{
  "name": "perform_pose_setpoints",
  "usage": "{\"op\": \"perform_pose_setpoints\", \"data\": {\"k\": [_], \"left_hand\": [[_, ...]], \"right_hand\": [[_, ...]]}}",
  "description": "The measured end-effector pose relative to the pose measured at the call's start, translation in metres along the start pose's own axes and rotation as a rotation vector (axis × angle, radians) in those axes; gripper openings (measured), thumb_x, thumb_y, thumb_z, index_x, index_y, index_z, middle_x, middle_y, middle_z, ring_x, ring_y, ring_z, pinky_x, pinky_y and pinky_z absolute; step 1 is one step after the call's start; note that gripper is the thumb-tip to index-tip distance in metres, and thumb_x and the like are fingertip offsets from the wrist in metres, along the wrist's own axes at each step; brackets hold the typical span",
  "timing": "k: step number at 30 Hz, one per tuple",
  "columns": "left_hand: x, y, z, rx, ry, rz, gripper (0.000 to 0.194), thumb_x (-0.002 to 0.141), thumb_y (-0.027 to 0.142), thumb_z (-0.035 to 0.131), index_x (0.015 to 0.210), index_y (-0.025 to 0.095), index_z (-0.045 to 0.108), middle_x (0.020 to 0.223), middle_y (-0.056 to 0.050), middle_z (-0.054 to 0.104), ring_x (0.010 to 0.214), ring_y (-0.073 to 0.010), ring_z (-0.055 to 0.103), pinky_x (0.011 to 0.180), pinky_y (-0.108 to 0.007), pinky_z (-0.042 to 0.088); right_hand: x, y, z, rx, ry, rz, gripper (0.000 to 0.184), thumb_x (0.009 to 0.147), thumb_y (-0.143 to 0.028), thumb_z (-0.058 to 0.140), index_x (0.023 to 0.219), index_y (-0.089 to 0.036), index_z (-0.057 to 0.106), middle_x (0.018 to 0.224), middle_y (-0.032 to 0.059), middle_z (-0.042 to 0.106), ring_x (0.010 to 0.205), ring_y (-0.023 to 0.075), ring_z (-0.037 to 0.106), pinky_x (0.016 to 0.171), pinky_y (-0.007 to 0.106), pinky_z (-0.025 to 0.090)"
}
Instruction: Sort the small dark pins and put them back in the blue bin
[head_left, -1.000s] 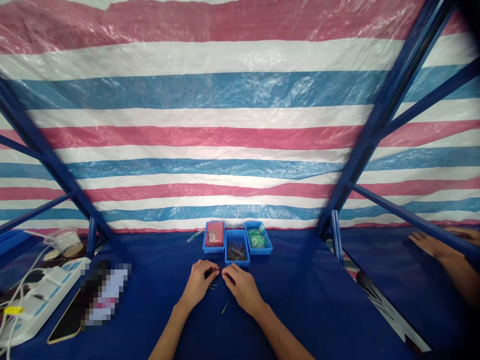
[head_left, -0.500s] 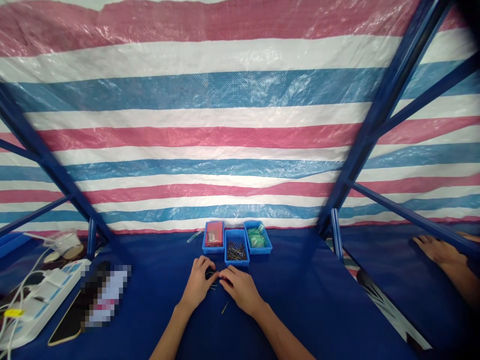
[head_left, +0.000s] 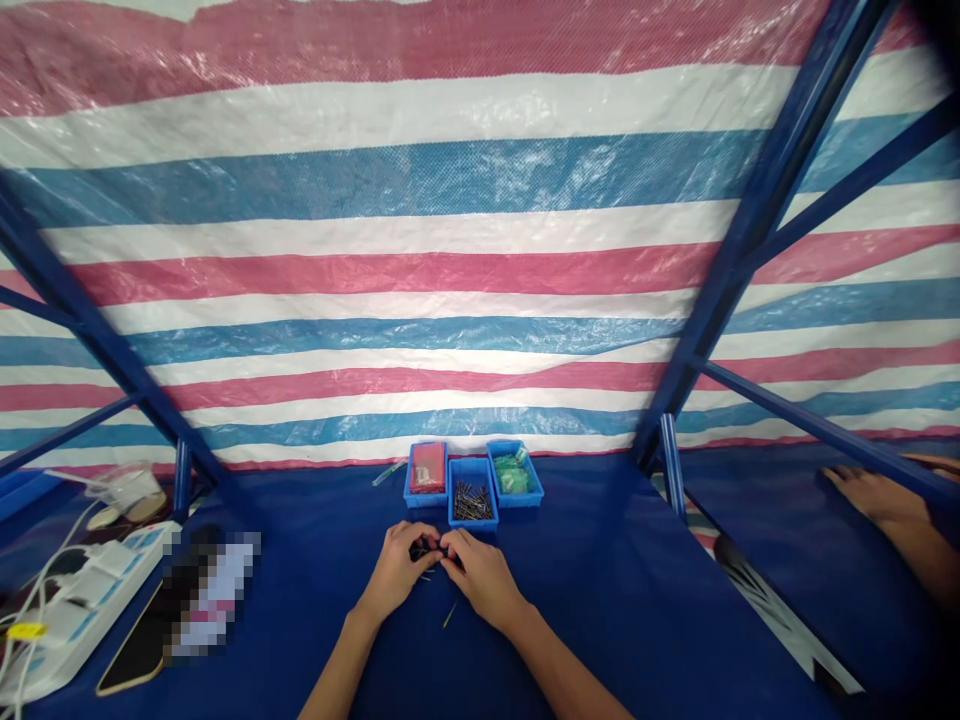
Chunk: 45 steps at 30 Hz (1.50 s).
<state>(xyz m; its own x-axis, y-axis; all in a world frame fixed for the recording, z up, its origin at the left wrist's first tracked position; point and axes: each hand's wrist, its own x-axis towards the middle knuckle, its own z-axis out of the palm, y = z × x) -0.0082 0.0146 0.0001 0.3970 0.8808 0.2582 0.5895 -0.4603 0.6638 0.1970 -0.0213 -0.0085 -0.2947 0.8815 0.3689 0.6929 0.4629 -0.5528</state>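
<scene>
My left hand (head_left: 397, 575) and my right hand (head_left: 481, 575) rest on the blue table cover (head_left: 585, 600), fingertips meeting in a pinch over a small dark part (head_left: 429, 550) that is too small to name. A few thin pins (head_left: 427, 576) lie between the hands, and one more pin (head_left: 450, 614) lies nearer me. Just beyond the hands stand three small blue bins: the left bin (head_left: 427, 468) holds red pieces, the middle bin (head_left: 472, 500) dark pins, the right bin (head_left: 514, 475) green pieces.
A white power strip (head_left: 67, 610) with cables and a phone (head_left: 139, 645) lie at the left. A clear plastic cup (head_left: 124, 485) stands at the far left. Blue frame posts (head_left: 671, 465) flank the table. Another person's hand (head_left: 874, 492) rests at the right. A striped tarp hangs behind.
My two hands have drawn closer together, the fingertips now touching over the small part. The other person's hand at the right has shifted slightly.
</scene>
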Motion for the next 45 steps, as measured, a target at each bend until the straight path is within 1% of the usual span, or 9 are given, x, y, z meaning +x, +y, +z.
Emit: {"op": "perform_pose_setpoints", "data": {"k": [5, 10, 14, 18, 23, 29, 35, 40, 45], "left_hand": [[0.001, -0.001, -0.002, -0.031, -0.019, -0.003, 0.014, 0.088, 0.037, 0.076, 0.101, 0.03, 0.074, 0.097, -0.001, 0.076, 0.098, -0.0246, 0.066, 0.096, -0.04, 0.046], [0.001, 0.0, 0.0, -0.018, 0.019, -0.027, 0.016, 0.088, 0.038, 0.075, 0.098, 0.027, 0.072, 0.092, -0.003, 0.074, 0.092, -0.0248, 0.066, 0.091, -0.04, 0.048], [0.002, -0.003, 0.003, 0.011, 0.034, -0.009, 0.015, 0.091, 0.041, 0.073, 0.093, 0.026, 0.071, 0.09, -0.003, 0.071, 0.089, -0.0241, 0.065, 0.087, -0.038, 0.047], [0.001, -0.006, 0.005, 0.046, 0.023, 0.008, 0.016, 0.094, 0.041, 0.071, 0.09, 0.026, 0.07, 0.09, -0.002, 0.069, 0.09, -0.0238, 0.064, 0.088, -0.039, 0.045], [0.001, -0.008, 0.006, 0.065, 0.003, 0.022, 0.015, 0.097, 0.042, 0.067, 0.097, 0.028, 0.073, 0.093, -0.002, 0.069, 0.094, -0.0246, 0.064, 0.092, -0.04, 0.044], [0.002, -0.007, 0.005, 0.064, 0.004, 0.03, 0.02, 0.101, 0.043, 0.06, 0.103, 0.03, 0.076, 0.096, -0.003, 0.071, 0.094, -0.0246, 0.064, 0.091, -0.04, 0.045], [0.002, -0.007, 0.006, 0.055, 0.042, 0.019, 0.021, 0.099, 0.042, 0.064, 0.112, 0.029, 0.074, 0.091, -0.003, 0.07, 0.09, -0.0238, 0.064, 0.09, -0.039, 0.046], [0.001, -0.005, 0.005, 0.047, 0.085, 0.019, 0.015, 0.097, 0.039, 0.068, 0.099, 0.025, 0.072, 0.097, -0.005, 0.069, 0.093, -0.0247, 0.062, 0.088, -0.038, 0.048], [0.001, -0.003, 0.004, 0.044, 0.101, 0.023, 0.015, 0.097, 0.039, 0.068, 0.095, 0.025, 0.07, 0.1, -0.006, 0.068, 0.095, -0.0254, 0.061, 0.09, -0.039, 0.048]], "right_hand": [[0.0, 0.0, 0.002, -0.073, -0.029, -0.027, 0.014, 0.102, -0.024, 0.06, 0.114, -0.029, 0.064, 0.097, -0.0026, 0.069, 0.076, 0.0158, 0.068, 0.063, 0.023, 0.045], [0.0, -0.001, 0.001, -0.081, -0.024, -0.04, 0.006, 0.102, -0.024, 0.059, 0.102, -0.027, 0.064, 0.091, -0.0031, 0.068, 0.072, 0.0146, 0.066, 0.061, 0.022, 0.043], [0.0, -0.001, 0.001, -0.068, -0.016, -0.038, 0.007, 0.103, -0.023, 0.057, 0.101, -0.027, 0.063, 0.09, -0.0038, 0.068, 0.071, 0.0144, 0.066, 0.062, 0.022, 0.043], [0.0, 0.003, 0.009, -0.103, 0.003, -0.032, 0.007, 0.104, -0.026, 0.057, 0.099, -0.026, 0.06, 0.089, -0.0031, 0.068, 0.071, 0.0154, 0.067, 0.061, 0.023, 0.043], [0.0, 0.005, 0.018, -0.247, 0.04, -0.048, 0.01, 0.107, -0.028, 0.055, 0.097, -0.025, 0.057, 0.093, 0.001, 0.07, 0.075, 0.0185, 0.071, 0.058, 0.024, 0.043], [0.001, 0.002, 0.016, -0.31, 0.028, -0.037, 0.006, 0.104, -0.024, 0.06, 0.1, -0.025, 0.056, 0.094, 0.0015, 0.071, 0.075, 0.0195, 0.072, 0.056, 0.025, 0.043], [0.002, -0.002, 0.014, -0.364, -0.015, -0.001, 0.007, 0.101, -0.02, 0.06, 0.098, -0.023, 0.055, 0.094, 0.001, 0.071, 0.077, 0.0185, 0.072, 0.057, 0.024, 0.043], [0.002, 0.001, 0.017, -0.381, -0.03, 0.004, 0.007, 0.103, -0.018, 0.057, 0.098, -0.023, 0.055, 0.093, -0.0005, 0.071, 0.076, 0.0175, 0.072, 0.057, 0.024, 0.038], [0.002, 0.002, 0.018, -0.354, -0.007, 0.036, 0.009, 0.102, -0.017, 0.055, 0.096, -0.022, 0.056, 0.089, 0.0004, 0.072, 0.076, 0.0189, 0.073, 0.057, 0.024, 0.036]]}}
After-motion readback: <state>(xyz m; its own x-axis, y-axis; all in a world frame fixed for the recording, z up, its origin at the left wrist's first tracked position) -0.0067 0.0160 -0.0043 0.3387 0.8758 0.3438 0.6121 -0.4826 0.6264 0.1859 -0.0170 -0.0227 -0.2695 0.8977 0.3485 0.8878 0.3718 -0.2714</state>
